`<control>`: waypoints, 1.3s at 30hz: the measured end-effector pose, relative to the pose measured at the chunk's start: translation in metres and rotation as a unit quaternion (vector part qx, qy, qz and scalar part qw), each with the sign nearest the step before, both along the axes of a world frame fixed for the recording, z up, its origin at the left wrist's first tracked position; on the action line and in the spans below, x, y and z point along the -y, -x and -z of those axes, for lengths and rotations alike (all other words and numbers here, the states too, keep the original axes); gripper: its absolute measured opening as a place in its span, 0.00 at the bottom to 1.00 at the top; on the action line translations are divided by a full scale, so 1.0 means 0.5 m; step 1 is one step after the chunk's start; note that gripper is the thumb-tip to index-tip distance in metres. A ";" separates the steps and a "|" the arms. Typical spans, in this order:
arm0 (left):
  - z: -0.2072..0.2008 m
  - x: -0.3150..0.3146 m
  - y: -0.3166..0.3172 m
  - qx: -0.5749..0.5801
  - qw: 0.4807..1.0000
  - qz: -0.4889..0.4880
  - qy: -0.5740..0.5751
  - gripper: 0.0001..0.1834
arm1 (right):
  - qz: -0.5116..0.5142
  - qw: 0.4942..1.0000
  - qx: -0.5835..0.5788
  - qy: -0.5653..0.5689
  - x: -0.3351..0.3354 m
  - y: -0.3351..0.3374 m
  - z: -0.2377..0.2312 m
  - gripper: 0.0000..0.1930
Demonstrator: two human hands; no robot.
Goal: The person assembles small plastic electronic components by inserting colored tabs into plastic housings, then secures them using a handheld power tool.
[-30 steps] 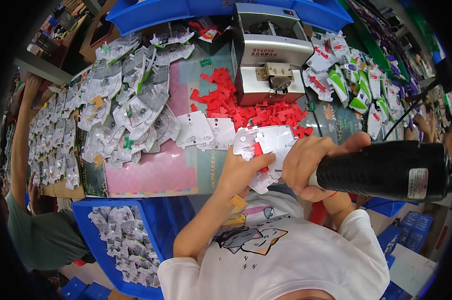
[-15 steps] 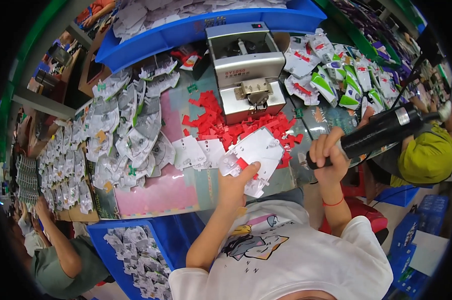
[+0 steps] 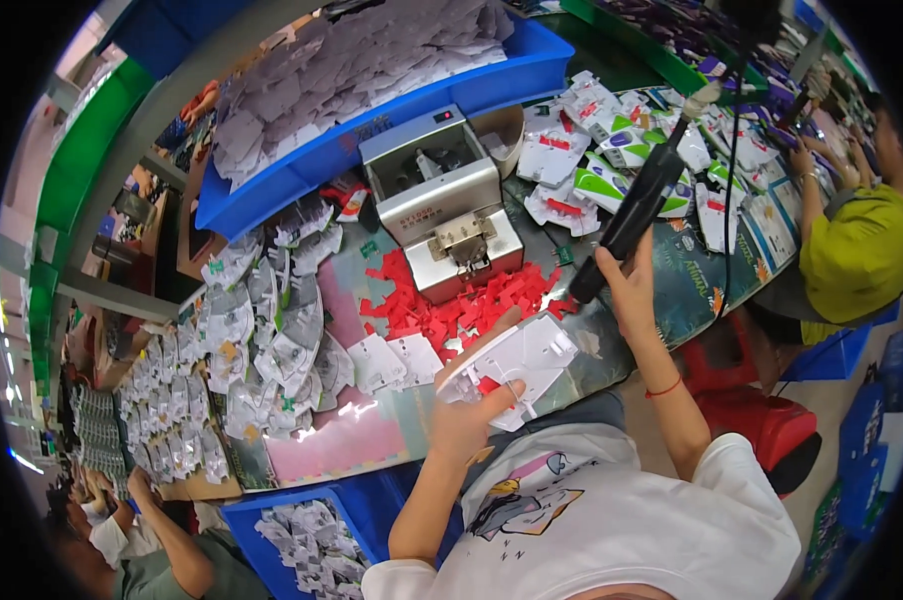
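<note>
My left hand (image 3: 464, 415) is closed on a white plastic shell part (image 3: 531, 362), gripping it by its near left side with the thumb on top. A small red plastic piece (image 3: 488, 386) sits on this part by the thumb. My right hand (image 3: 631, 292) is raised beside the lower end of a black electric screwdriver (image 3: 633, 215). Thumb and forefinger are spread next to the tool; the other fingers are partly hidden. The screwdriver slants up to the right, toward a dark cable. Two flat white parts (image 3: 376, 362) lie left of my left hand.
A silver screw feeder (image 3: 461, 262) stands amid loose red pieces (image 3: 406, 300). Behind it is a blue bin (image 3: 381, 130) of white parts. Shells pile up left (image 3: 291, 320) and green-white ones right (image 3: 596, 185). A person in yellow-green (image 3: 856, 260) sits at right, by a red stool (image 3: 756, 430).
My right hand has loosened from its wrap around the screwdriver, which has moved left and tipped more upright. The shell part in my left hand has tilted. The whole view has shifted.
</note>
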State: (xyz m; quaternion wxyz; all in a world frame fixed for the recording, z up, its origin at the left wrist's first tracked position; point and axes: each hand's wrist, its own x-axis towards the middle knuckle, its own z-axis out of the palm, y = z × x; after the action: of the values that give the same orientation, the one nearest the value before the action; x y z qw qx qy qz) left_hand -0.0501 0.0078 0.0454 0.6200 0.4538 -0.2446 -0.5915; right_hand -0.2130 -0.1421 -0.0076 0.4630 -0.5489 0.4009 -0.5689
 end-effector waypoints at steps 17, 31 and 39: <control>-0.046 0.001 0.054 0.040 0.962 0.217 0.158 0.35 | -0.156 0.979 -0.043 0.125 -0.103 0.203 -0.101 0.15; 0.015 -0.027 0.048 -0.021 0.984 0.170 0.047 0.30 | 0.198 0.929 0.298 -0.091 0.469 0.537 -0.053 0.13; 0.038 -0.043 0.029 -0.036 0.988 0.147 0.011 0.28 | 0.108 0.980 0.088 -0.146 0.479 0.475 -0.109 0.20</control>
State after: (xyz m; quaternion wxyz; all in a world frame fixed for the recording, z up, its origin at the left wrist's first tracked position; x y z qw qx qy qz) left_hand -0.0644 0.0294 0.0264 0.5402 0.3842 -0.2925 -0.6892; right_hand -0.4506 -0.3815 0.0470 0.5071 -0.3771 0.4943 -0.5969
